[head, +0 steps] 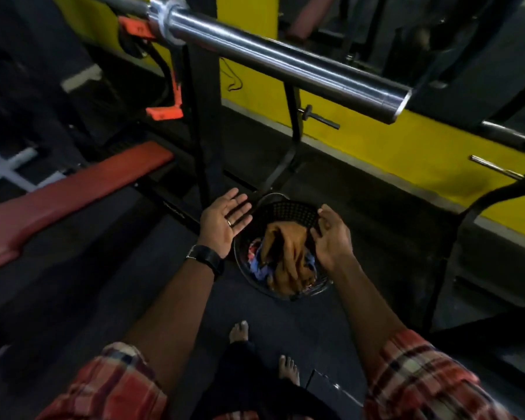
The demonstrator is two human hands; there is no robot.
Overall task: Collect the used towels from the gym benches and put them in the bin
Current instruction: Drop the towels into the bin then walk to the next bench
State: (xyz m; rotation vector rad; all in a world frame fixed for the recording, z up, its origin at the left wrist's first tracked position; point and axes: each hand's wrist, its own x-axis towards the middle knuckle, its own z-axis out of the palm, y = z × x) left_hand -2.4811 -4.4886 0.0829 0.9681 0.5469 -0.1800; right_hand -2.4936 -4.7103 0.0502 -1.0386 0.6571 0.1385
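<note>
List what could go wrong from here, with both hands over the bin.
1. The orange-brown towel is heaped high in the round black mesh bin and reaches its near rim. It may slide out, since the left hand and right hand hold nothing.
2. The shiny steel barbell sleeve juts out close above, so straightening up could strike it.
3. A bare foot stands near the black rack frame, so a stubbed toe is possible.

the dark floor carries a black mesh bin, the rack's legs and two bare feet.
</note>
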